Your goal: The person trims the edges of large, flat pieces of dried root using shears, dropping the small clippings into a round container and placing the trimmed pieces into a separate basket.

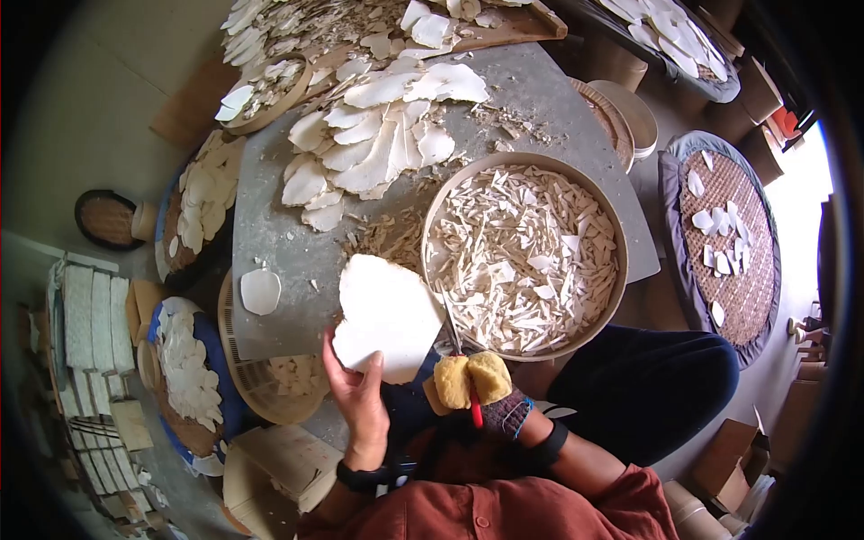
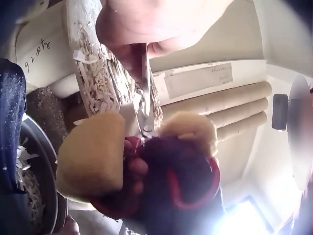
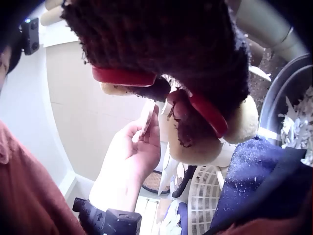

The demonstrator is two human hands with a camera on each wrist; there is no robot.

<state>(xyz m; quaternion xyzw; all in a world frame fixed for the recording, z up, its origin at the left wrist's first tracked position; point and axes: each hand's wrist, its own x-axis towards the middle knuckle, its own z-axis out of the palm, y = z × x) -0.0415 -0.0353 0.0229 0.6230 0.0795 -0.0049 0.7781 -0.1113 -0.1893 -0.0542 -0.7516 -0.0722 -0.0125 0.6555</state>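
Note:
My left hand [image 1: 362,409] pinches a broad, flat white slice [image 1: 389,315] with an uneven edge, thumb on top and fingers beneath. My right hand [image 1: 511,412], in a dark knitted glove, grips scissors [image 2: 145,120] with red handles [image 3: 124,77]. Blocks of yellow sponge [image 1: 453,382] pad the handles. The scissor blades [image 1: 453,331] point away from me, right at the slice's right edge. In the left wrist view, the blades reach up to the slice, seen edge-on below the bare fingers. Just beyond the scissors, a round tray [image 1: 621,247] holds many cut white slivers [image 1: 513,243].
A grey table [image 1: 265,211] carries a pile of white slices [image 1: 369,144], crumbs and one loose slice [image 1: 261,292]. A slatted plastic basket [image 1: 236,360] stands at the left. More slices lie on a round woven tray [image 1: 756,297] at right. My knee [image 1: 648,373] sits beside the sliver tray.

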